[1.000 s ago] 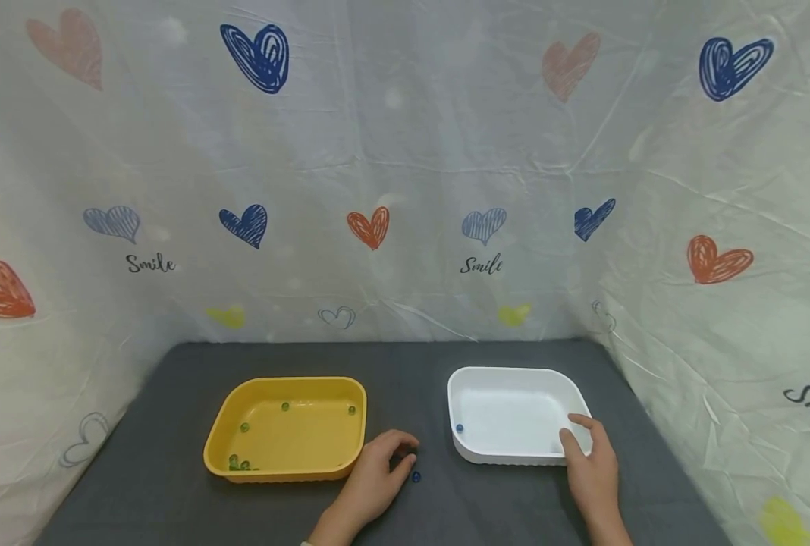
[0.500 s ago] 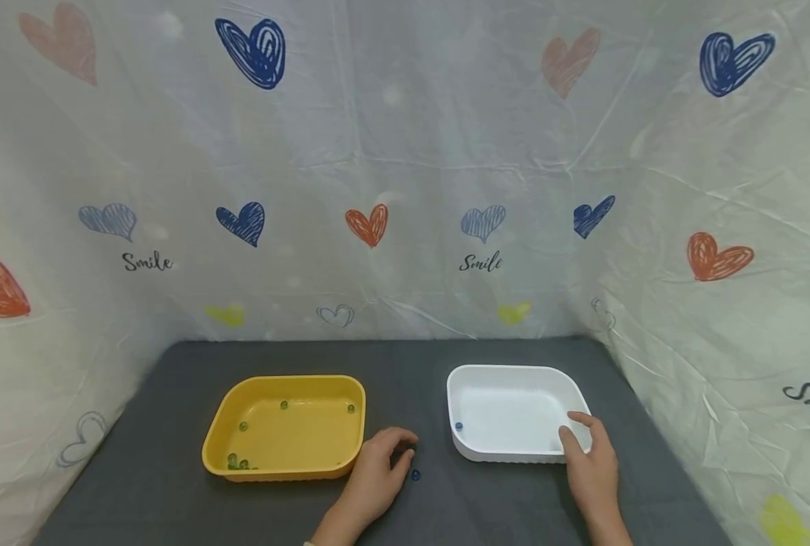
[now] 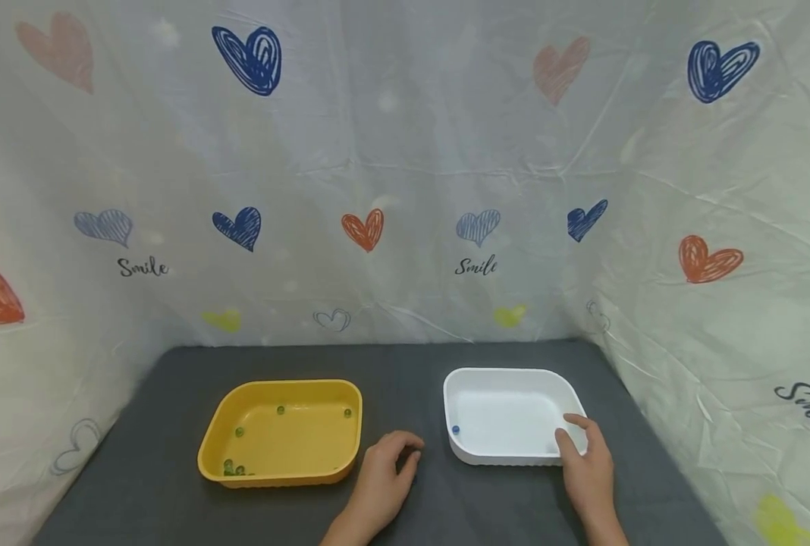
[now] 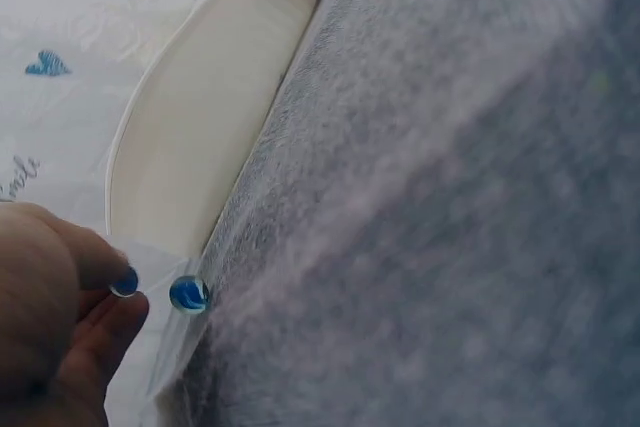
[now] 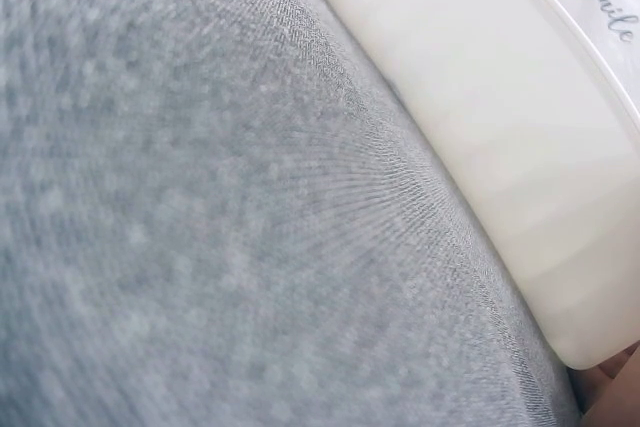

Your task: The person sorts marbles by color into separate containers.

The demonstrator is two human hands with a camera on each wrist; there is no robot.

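My left hand (image 3: 384,478) is low over the cloth between the two tubs. In the left wrist view, its thumb and fingertip pinch a blue marble (image 4: 124,282). A second blue marble (image 4: 189,294) lies just beyond those fingertips; the hand hides both marbles in the head view. My right hand (image 3: 589,466) holds the right front corner of a white plastic tub (image 3: 514,460), thumb and forefinger at the rim. One blue marble (image 3: 456,430) sits inside that tub at its left end. In the right wrist view, only a bit of the hand shows at the tub's corner.
A yellow tub (image 3: 282,481) left of my left hand holds several green marbles (image 3: 240,432). Both tubs stand on a dark grey cloth (image 3: 405,379). A pale curtain (image 3: 405,288) printed with hearts closes off the back and sides.
The blue marble beside the left thumb has gone from sight in the head view, as the left hand turned and shifted slightly right. The right hand keeps its place on the white tub.
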